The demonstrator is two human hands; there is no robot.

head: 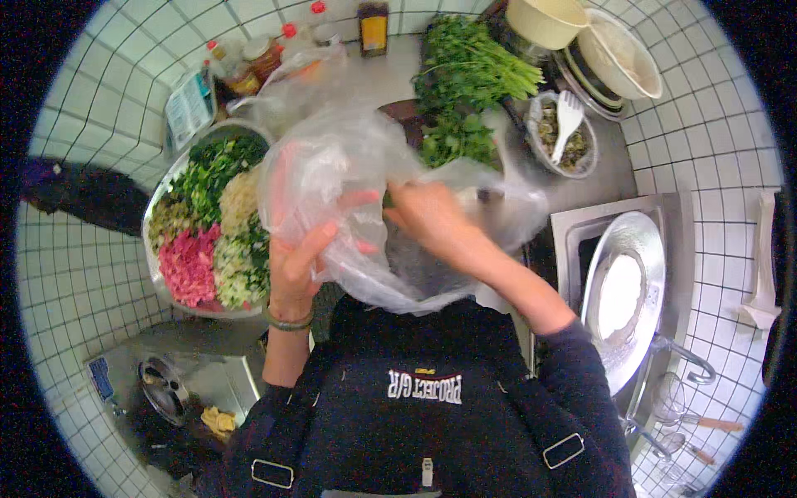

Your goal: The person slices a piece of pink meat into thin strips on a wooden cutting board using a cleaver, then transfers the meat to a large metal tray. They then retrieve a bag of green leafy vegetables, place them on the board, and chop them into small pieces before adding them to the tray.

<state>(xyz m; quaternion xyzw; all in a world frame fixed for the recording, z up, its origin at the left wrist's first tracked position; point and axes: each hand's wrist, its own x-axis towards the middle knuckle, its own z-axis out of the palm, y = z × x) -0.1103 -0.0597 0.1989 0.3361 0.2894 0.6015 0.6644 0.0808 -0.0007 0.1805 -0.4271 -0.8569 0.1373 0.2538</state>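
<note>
A clear plastic bag [348, 146] is spread between my two hands in front of my chest. My left hand [299, 255] holds its left side, and the spread fingers show through the plastic. My right hand [429, 215] is blurred, with curled fingers at the bag's mouth. To the left stands a large metal bowl [150, 249]. Separate heaps fill it: pink minced meat [187, 264], chopped dark greens [218, 171], a pale mince [240, 202] and a chopped pale green vegetable [240, 274]. The bag partly hides the bowl's right side.
Leafy green herbs [470, 81] lie beyond the bag, partly over a dark round board [398, 118]. A white fork [568, 121] rests in a small bowl [591, 165] at right. Red-capped bottles [233, 71] line the wall. A wide metal basin [650, 267] sits over the sink [563, 233].
</note>
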